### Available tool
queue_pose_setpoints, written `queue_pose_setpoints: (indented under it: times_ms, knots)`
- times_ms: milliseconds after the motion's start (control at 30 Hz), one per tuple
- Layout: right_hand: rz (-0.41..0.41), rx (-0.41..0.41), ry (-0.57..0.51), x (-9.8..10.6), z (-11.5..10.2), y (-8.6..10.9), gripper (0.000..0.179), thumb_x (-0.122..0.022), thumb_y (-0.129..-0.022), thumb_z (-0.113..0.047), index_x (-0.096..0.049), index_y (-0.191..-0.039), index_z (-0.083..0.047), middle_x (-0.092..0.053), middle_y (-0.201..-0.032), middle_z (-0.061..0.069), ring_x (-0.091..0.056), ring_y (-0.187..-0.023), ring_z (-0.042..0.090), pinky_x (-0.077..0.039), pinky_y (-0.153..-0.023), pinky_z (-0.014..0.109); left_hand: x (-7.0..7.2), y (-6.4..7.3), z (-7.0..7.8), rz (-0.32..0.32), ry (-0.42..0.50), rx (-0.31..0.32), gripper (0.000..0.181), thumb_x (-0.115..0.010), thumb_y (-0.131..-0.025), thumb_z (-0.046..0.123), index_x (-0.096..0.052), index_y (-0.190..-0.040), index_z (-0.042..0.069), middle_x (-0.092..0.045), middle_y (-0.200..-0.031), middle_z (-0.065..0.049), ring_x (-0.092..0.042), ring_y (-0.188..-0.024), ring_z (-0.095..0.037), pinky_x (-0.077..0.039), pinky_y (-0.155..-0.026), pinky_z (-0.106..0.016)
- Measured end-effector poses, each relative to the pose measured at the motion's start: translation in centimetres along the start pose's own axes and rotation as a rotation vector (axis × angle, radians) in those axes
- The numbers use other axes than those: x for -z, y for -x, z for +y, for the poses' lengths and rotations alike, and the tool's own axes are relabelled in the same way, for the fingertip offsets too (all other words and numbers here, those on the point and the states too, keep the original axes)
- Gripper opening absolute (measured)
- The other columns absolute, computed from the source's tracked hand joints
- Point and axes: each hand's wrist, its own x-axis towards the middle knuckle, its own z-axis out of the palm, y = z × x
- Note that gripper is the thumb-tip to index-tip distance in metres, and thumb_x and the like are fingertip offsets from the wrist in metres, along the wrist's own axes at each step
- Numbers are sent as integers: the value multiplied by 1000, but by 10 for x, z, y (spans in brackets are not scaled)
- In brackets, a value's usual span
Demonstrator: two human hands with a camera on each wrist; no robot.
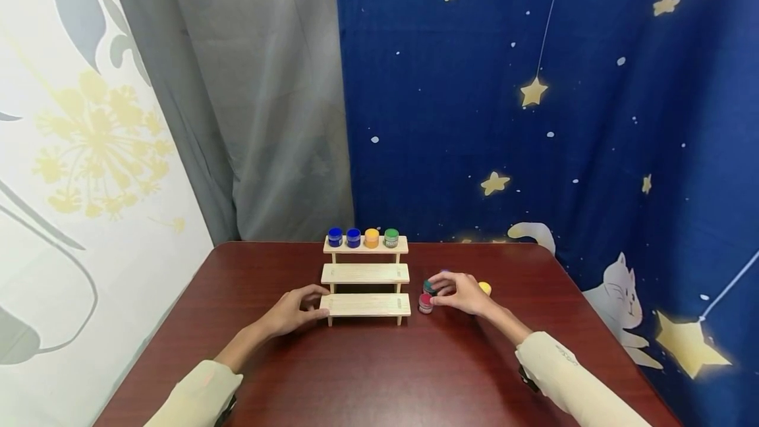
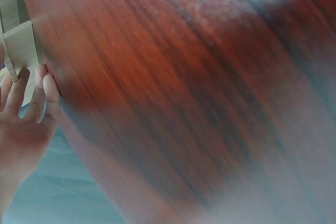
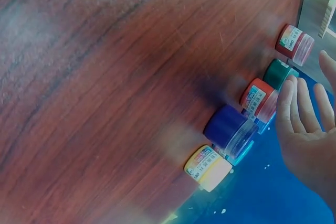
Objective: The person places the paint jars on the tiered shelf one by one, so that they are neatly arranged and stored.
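Note:
A three-tier wooden stand [image 1: 364,273] stands on the table. At the left end of its lowest board, my left hand [image 1: 290,312] holds the edge, thumb in front and fingers behind; the left wrist view shows this hand [image 2: 23,135] against the wood. My right hand [image 1: 462,292] is right of the stand, over a teal-green paint jar [image 3: 278,74]. Its fingers are extended near that jar's lid, with the thumb spread apart. A dark red paint jar [image 1: 425,304] stands just in front of the green one. Behind them run an orange-red jar [image 3: 257,98], a dark blue jar [image 3: 226,124] and a yellow jar [image 3: 207,167].
Along the top board sit two blue jars [image 1: 344,238], an orange-yellow jar [image 1: 371,238] and a green jar [image 1: 391,238]. The reddish-brown table [image 1: 356,374] ends at grey and blue curtains [image 1: 439,117] behind.

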Motion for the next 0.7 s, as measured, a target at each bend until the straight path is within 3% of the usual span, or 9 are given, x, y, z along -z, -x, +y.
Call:
queue_pose_setpoints:
  times_ms: [267, 700]
  knots:
    - [-42, 21, -16, -4, -1, 3, 45, -85, -87, -7, -66, -124, 10, -73, -111, 27, -74, -93, 34, -60, -82, 37, -1, -1, -1, 5, 1, -3, 38, -79, -95, 29, -67, -128, 15, -74, -121, -9, -71, -107, -23, -55, -88, -43]
    - [-88, -31, 23, -11, -2, 9, 51, -86, -87, -16, -67, -129, 6, -73, -118, 22, -77, -88, 24, -59, -79, 25, 0, 0, -1, 5, 1, -5, 37, -79, -95, 29, -67, -128, 15, -74, -121, -10, -71, -108, -25, -56, -89, -44]
